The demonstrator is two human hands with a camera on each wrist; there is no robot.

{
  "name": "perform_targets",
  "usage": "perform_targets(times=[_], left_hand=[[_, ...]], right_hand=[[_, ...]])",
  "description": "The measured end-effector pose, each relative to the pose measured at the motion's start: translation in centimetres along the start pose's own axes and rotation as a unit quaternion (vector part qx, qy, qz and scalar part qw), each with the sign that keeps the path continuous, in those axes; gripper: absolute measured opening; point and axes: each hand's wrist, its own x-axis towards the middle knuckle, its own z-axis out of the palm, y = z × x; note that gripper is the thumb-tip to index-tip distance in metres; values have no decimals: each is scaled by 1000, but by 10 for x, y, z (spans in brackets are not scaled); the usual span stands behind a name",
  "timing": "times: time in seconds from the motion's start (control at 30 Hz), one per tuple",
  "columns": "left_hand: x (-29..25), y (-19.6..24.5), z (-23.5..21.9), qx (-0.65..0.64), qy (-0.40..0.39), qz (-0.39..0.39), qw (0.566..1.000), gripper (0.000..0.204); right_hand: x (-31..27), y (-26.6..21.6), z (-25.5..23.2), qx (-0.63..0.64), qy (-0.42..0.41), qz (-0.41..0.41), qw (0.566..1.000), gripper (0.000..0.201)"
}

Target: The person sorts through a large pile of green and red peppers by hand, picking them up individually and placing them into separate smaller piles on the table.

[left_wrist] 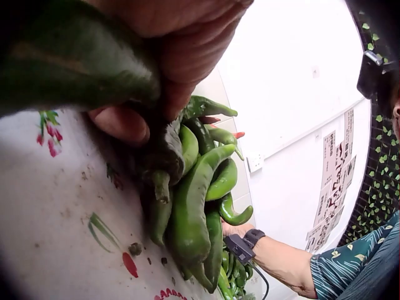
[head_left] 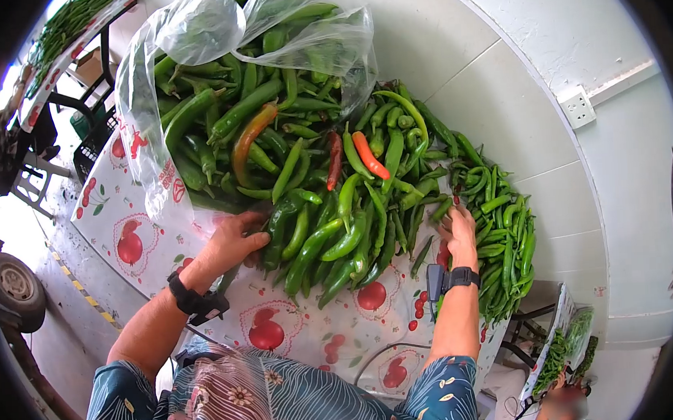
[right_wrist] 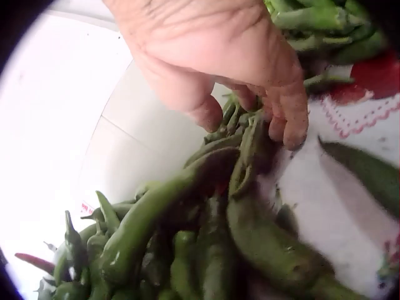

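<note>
- head view: green peppers (head_left: 347, 202) are heaped on the tabletop (head_left: 304, 318), partly inside a plastic bag (head_left: 205, 23); the heap's left edge is touched by the left hand (head_left: 230, 244), while the right hand (head_left: 459, 234) is held beside its right.
- left wrist view: whether a dark pepper (left_wrist: 172, 150) is pinched cannot be told.
- right wrist view: fingers are loosely bent, thumb apart; peppers are probably best handled lightly, edges first.

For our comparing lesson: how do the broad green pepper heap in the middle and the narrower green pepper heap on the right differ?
Many peppers in the middle heap look thick; those in the right heap look slimmer.
A bright orange-red pepper lies on the middle heap, while the right heap looks green.
A clear plastic bag covers part of the middle heap; the right heap lies uncovered.
Both are piles of chiefly green peppers.
</note>
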Motion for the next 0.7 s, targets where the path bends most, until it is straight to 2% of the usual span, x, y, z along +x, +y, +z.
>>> perform_targets(times=[0.03, 0.13, 0.17, 0.27, 0.3, 0.33, 0.4, 0.5, 0.6, 0.63, 0.7], left_hand=[[0, 1, 0, 6, 0, -3, 1000, 44], [-2, 6, 0, 21, 6, -9, 1000, 44], [-3, 8, 0, 25, 9, -11, 1000, 44], [-1, 9, 1, 23, 17, -14, 1000, 43], [-1, 7, 1, 21, 17, -15, 1000, 42], [-1, 5, 0, 20, 16, -16, 1000, 42], [-2, 8, 0, 21, 13, -24, 999, 42], [1, 7, 0, 14, 10, -19, 1000, 42], [0, 5, 0, 14, 12, -18, 1000, 43], [0, 6, 0, 16, 12, -17, 1000, 43], [0, 2, 0, -11, 10, -15, 1000, 43]], right_hand=[[4, -6, 9, -10, -32, 0, 999, 55], [8, -23, 44, 14, 25, 7, 1000, 57], [12, -28, 54, 34, 57, 25, 997, 51], [37, -33, 58, 127, -21, -21, 991, 43], [44, -36, 58, 200, -90, -14, 975, 44], [40, -48, 66, 234, -105, -35, 966, 44], [20, -73, 81, 156, -73, -100, 980, 49], [13, -98, 77, 110, -139, -147, 973, 58], [-17, -116, 57, 206, -215, -153, 942, 60], [-22, -114, 48, 186, -172, -170, 952, 56], [-21, -97, 22, 91, -115, -152, 978, 54]])
